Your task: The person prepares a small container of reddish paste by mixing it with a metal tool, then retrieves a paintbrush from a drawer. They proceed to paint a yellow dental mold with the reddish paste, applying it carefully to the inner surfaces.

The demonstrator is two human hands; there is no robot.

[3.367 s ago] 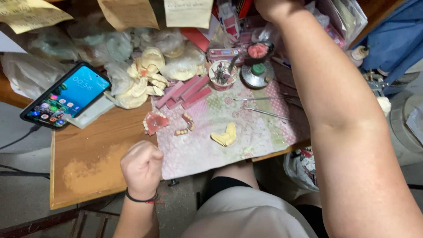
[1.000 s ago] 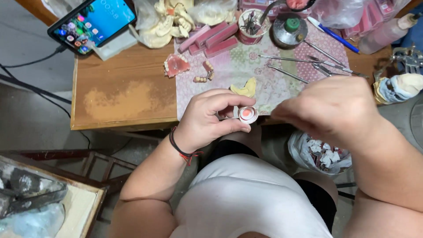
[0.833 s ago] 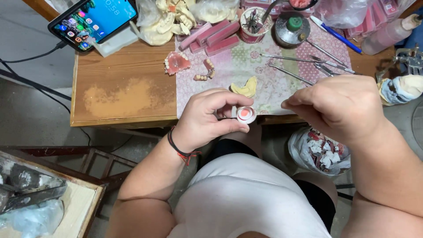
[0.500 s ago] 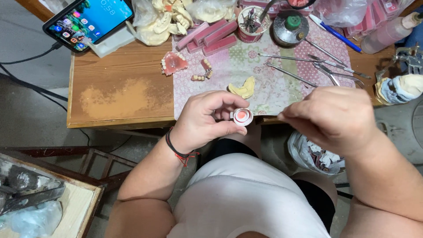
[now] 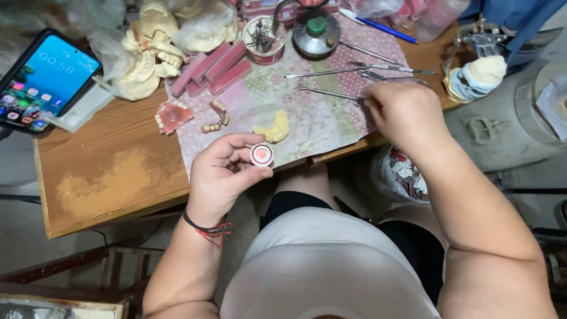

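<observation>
wooden bench [image 5: 112,177] under patterned cloth [image 5: 319,118], cluttered. left hand [image 5: 221,177] at near edge, fingers [image 5: 239,142] curled shut round small round pot [image 5: 261,155], pink paste inside, open face up. right hand [image 5: 404,112] further right on cloth, fingers closed near thin metal tools [image 5: 331,93], long axes left-right; held or only touched, cannot tell. pink denture [image 5: 172,116] and phone [image 5: 44,82] lie left.

a brown wooden table [image 5: 112,177] is seen. a pink patterned cloth [image 5: 307,112] is spread on it. a phone [image 5: 44,80] is laid at the left end. a pink denture [image 5: 172,115] is set half on the cloth edge.
</observation>
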